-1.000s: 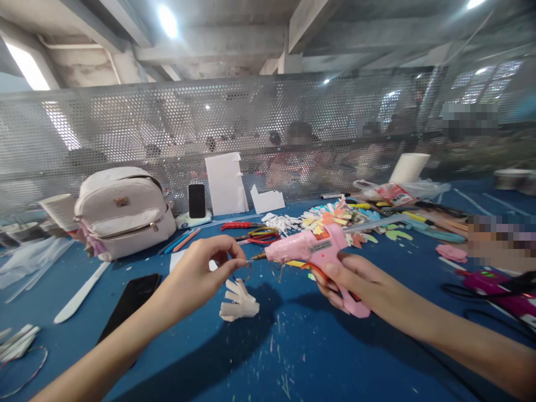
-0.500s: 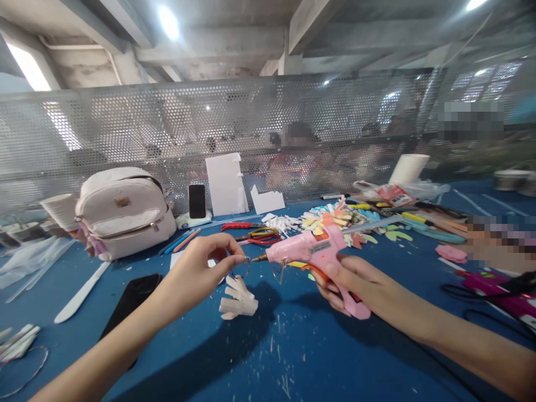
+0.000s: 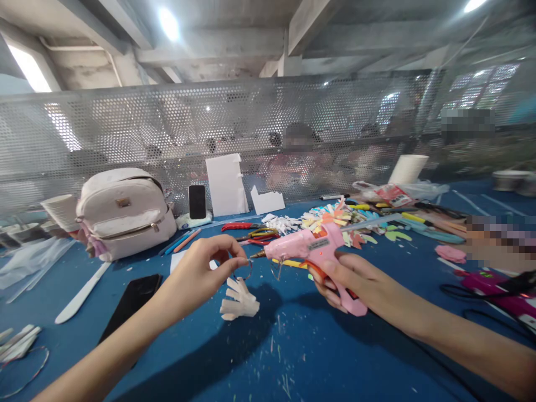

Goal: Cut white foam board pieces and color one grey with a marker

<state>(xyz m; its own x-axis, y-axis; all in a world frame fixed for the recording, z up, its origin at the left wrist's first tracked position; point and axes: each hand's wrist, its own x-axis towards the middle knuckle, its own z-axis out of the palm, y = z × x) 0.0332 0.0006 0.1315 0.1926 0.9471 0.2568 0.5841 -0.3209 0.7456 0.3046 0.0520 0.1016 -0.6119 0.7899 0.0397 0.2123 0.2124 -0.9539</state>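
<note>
Between its thumb and fingertips my left hand (image 3: 211, 262) pinches a thin wire ring (image 3: 250, 271). Just below the ring is a pale paper piece cut into fringed strips (image 3: 240, 301); whether it hangs from the ring or lies on the table, I cannot tell. My right hand (image 3: 339, 279) is wrapped around the handle of a pink hot glue gun (image 3: 307, 242), fingers at its orange trigger. The metal nozzle points left, close to my left fingertips and the top of the ring. A clear glue stick (image 3: 371, 222) sticks out behind the gun.
A blue table (image 3: 318, 357) carries cut paper pieces (image 3: 330, 216), red-handled pliers (image 3: 237, 226), scissors (image 3: 268, 233) and a black phone (image 3: 132, 307). Behind stand a white backpack (image 3: 125, 215) and a perforated metal screen (image 3: 176, 128). A magenta glue gun (image 3: 498, 293) with cords lies right.
The glue gun has shifted slightly left and up, its nozzle staying close to my left fingertips. My left hand and the ring have moved a touch to the right.
</note>
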